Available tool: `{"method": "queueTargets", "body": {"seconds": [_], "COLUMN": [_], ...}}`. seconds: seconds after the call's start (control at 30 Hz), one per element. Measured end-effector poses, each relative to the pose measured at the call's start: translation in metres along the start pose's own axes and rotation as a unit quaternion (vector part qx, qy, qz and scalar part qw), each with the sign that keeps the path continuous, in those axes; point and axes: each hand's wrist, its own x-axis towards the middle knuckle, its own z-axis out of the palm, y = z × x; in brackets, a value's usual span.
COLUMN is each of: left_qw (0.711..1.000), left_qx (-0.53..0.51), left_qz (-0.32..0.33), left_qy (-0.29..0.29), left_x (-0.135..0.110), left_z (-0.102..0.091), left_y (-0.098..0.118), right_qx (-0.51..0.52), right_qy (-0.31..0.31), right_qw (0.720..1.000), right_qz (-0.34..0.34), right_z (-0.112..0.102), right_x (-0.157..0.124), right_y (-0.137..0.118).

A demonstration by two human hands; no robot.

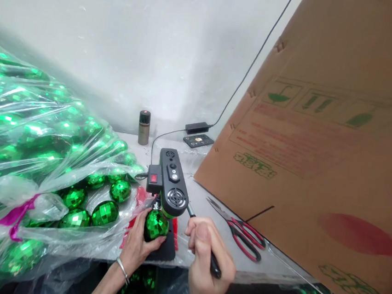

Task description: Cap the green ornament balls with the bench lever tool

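My left hand (pixel 138 245) is wrapped round a shiny green faceted ball (pixel 156 224) and holds it on the black base under the head of a small black bench machine (pixel 169 184). That machine has a red switch on its side. My right hand (pixel 207 263) is closed round the machine's black lever handle (pixel 213 263), which runs down from its right side. A thin bangle sits on my left wrist.
Clear plastic bags full of several green faceted balls (pixel 35 159) fill the left. A big cardboard box (pixel 318 168) leans at the right, with red-handled scissors (pixel 243 232) in front. A small can (pixel 144 127), a power adapter (pixel 197 127) and a remote (pixel 198 141) stand by the wall.
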Motion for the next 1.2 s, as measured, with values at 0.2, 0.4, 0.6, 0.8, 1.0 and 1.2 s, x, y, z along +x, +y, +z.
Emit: {"method": "queueTargets", "body": {"seconds": [0.2, 0.4, 0.6, 0.8, 1.0, 1.2], "left_qw": [0.999, 0.999, 0.999, 0.998, 0.998, 0.999], "left_qx": [0.014, -0.017, -0.031, -0.039, -0.035, -0.023], "left_qz": [0.035, -0.001, -0.018, -0.018, -0.027, -0.028], "left_qy": [0.025, -0.029, -0.022, -0.039, -0.045, -0.031], "left_x": [-0.004, -0.006, 0.001, 0.001, 0.000, -0.002], "left_z": [0.005, 0.017, 0.020, 0.014, 0.014, 0.014], "left_y": [0.000, 0.000, 0.001, 0.009, 0.012, 0.009], "right_qx": [-0.010, -0.011, 0.001, 0.022, 0.027, 0.027], "right_qy": [0.000, 0.011, 0.011, 0.019, 0.022, 0.016], "right_qw": [1.000, 1.000, 1.000, 0.999, 0.999, 0.999], "right_qz": [0.003, 0.004, 0.003, -0.025, -0.026, -0.035], "right_z": [-0.001, -0.001, -0.003, -0.003, -0.004, -0.005], "right_x": [0.000, -0.002, -0.014, -0.034, -0.042, -0.040], "right_y": [0.000, 0.002, 0.011, 0.028, 0.035, 0.036]}}
